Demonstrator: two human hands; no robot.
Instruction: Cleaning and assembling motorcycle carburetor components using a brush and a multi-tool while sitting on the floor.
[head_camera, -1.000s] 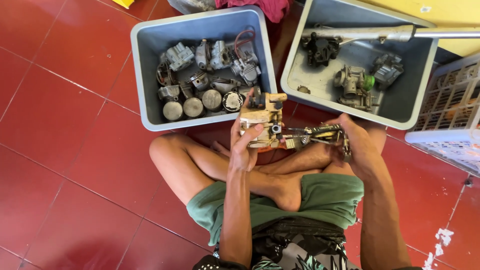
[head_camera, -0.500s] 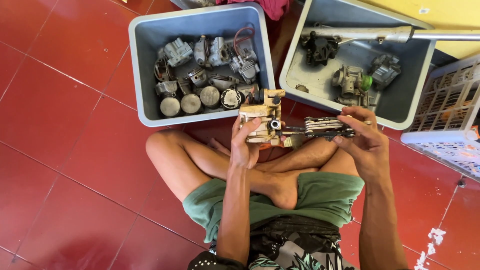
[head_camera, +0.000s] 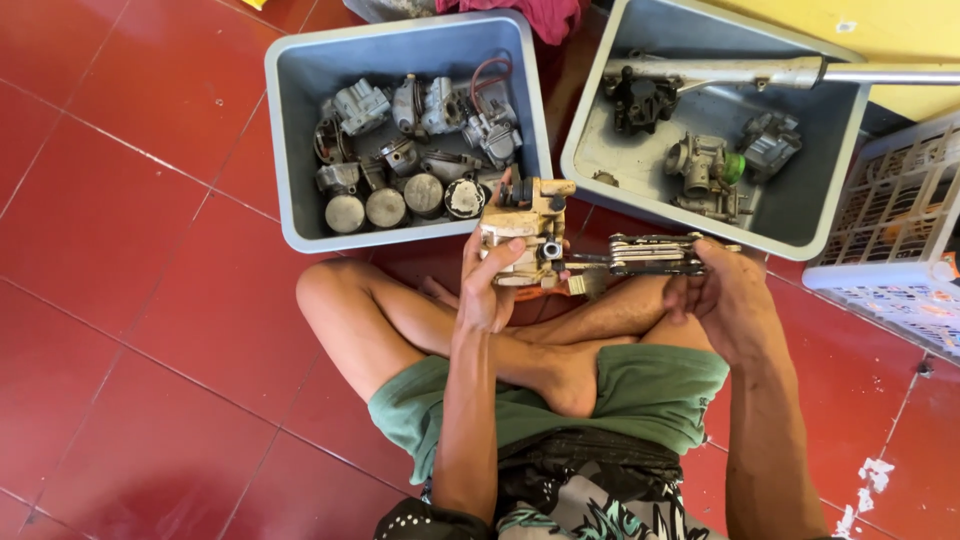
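Since the earlier frame, the right hand (head_camera: 725, 300) is sitting a little further out from the left hand (head_camera: 492, 285), and the folding tool (head_camera: 650, 254) is now lying level, its bit running across to the carburetor (head_camera: 522, 235). The left hand is gripping the carburetor, thumb curled over its front and fingers wrapped behind, holding it upright just above the crossed legs. The right hand is closing its fingertips round the near end of the tool's dark handle; how tightly it is pinching cannot be told.

Just beyond the left hand, a grey tub (head_camera: 300, 130) is resting on the floor (head_camera: 130, 300), holding a heap of metal engine parts (head_camera: 410, 150), with round caps lined along its near side. Beyond the right hand, a second grey tub (head_camera: 830, 190) is holding a few more parts, one with a green piece, and a long metal tube (head_camera: 740, 72) is lying across its far rim. Out past the right hand, a white slotted basket (head_camera: 890, 250) is standing next to that tub. Red cloth (head_camera: 540, 15) is showing behind the first tub.

Underneath everything, the floor is shining with glossy red tiles set diagonally, with thin pale joints and a few white flecks (head_camera: 865, 490) near the right elbow. The person is sitting cross-legged on it in green shorts.
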